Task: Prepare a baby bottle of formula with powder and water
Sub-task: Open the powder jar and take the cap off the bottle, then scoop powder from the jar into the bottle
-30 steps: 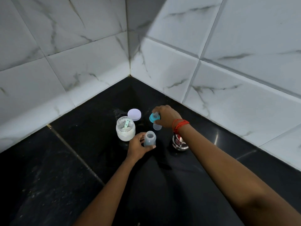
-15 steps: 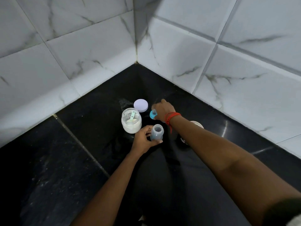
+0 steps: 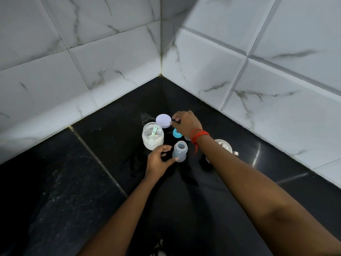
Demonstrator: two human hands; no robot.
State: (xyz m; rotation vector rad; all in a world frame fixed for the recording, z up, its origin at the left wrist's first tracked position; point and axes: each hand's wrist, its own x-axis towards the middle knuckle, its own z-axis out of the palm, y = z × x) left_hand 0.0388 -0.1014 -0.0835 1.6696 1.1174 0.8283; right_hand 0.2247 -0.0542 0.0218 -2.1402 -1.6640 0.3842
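Left hand [image 3: 158,161] cupped, fingers [image 3: 174,159] loosely curled; right hand [image 3: 186,124] stretched forward, fingers pinched (red thread on wrist).

Lighting dim and cool; wall tiles [image 3: 118,58] evenly lit, black desk [image 3: 55,191] underexposed with faint glare streaks at right, wide-angle bending at edges, focus acceptable.

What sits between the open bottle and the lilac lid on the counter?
In the head view, the blue bottle cap lies between the open bottle and the lilac lid, partly hidden under the right hand.
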